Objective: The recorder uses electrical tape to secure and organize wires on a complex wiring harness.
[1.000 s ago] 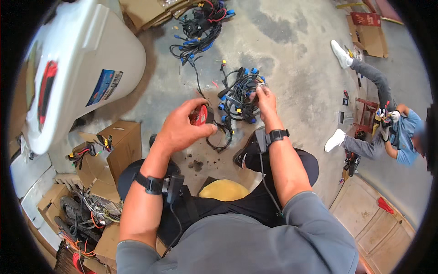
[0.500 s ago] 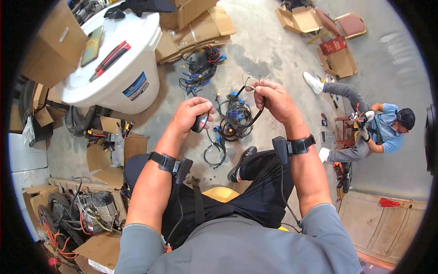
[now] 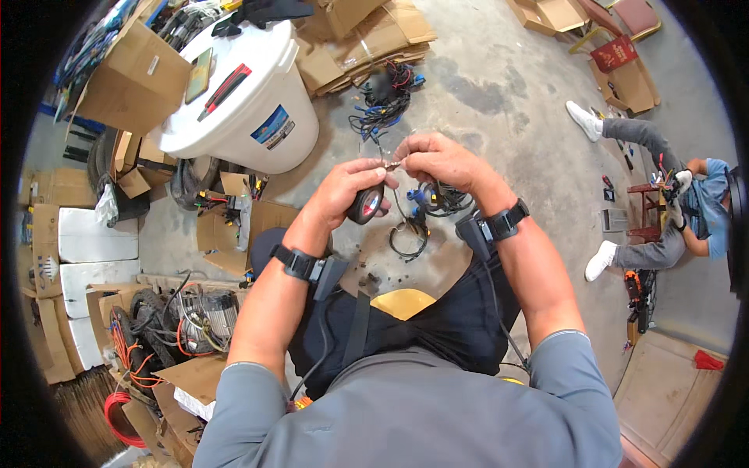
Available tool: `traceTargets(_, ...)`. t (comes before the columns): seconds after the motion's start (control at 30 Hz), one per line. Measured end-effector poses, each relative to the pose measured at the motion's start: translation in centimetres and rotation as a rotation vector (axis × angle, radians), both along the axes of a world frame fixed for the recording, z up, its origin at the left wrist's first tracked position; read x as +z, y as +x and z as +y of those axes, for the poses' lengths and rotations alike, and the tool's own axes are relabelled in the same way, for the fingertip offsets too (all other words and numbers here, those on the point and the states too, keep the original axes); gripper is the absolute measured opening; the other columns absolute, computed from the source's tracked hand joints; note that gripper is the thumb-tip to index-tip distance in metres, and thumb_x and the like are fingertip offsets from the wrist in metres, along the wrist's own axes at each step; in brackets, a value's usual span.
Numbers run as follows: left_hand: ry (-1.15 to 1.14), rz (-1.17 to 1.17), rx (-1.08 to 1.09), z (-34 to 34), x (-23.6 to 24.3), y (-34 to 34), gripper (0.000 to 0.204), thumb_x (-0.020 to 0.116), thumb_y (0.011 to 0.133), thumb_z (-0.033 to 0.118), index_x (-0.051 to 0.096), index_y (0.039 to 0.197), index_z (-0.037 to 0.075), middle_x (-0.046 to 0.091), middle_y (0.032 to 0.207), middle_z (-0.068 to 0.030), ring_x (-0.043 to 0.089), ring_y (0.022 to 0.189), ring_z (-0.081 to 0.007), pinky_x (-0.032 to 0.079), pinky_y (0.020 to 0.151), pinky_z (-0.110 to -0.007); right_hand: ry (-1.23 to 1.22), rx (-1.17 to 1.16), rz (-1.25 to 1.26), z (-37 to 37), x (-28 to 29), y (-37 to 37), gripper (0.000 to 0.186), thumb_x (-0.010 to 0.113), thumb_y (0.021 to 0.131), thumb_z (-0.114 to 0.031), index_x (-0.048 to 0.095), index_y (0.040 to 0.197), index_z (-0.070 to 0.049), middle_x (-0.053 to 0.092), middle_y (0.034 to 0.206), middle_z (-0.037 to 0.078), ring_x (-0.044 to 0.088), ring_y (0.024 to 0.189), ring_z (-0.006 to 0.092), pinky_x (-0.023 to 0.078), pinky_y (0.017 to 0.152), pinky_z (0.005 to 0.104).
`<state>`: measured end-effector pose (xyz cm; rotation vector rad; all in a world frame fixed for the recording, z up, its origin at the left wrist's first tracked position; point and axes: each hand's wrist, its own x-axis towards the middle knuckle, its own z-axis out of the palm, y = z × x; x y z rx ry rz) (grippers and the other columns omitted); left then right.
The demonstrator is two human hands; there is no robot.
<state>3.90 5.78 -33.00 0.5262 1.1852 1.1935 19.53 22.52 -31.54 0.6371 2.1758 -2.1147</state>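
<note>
Right of the white tub [image 3: 234,129], the person's left hand [image 3: 340,192] is curled around a tape roll [image 3: 365,206] while the right hand [image 3: 446,162] pinches thin wire ends [image 3: 392,166], which might splay or slip if that fingertip grip eases and the loaded left can't steady them.

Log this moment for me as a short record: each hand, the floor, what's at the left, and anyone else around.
Left hand: holds a round black tape roll with a red-and-white centre
Right hand: fingertips meet the left hand's at thin, silvery wire ends
Floor: tangled black cables with blue connectors, on grey concrete
Left side: white round plastic tub; red-and-black hand tool on top
Co-worker: person in light-blue shirt, at the right
</note>
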Motion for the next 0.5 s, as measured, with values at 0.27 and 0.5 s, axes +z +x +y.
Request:
traceTargets(0.27, -0.060, 0.129, -0.163, 3.3, -3.6, -2.0, 0.029, 0.063, 0.093, 0.024, 0.063, 0.108, -0.001, 0.069, 0.101, -0.0124, 0.068, 0.079, -0.0166, 0.056, 0.064, -0.028, -0.321, -0.024, 0.027, 2.2, -4.7, -0.4, 0.016, 0.058, 0.087, -0.011, 0.065, 0.098, 0.000, 0.061, 0.076, 0.001, 0.055, 0.066, 0.0079, 0.044, 0.058, 0.0231)
traceTargets(0.5, -0.104, 0.160, -0.136, 5.9, -5.5, -3.3, 0.024, 0.063, 0.093, 0.019, 0.067, 0.103, -0.002, 0.071, 0.095, -0.0103, 0.067, 0.081, -0.0165, 0.054, 0.075, -0.029, -0.546, -0.125, -0.020, 4.4, -6.0, -1.0, 0.020, 0.056, 0.087, -0.008, 0.061, 0.101, 0.003, 0.062, 0.080, 0.008, 0.056, 0.066, 0.0134, 0.045, 0.059, 0.0255)
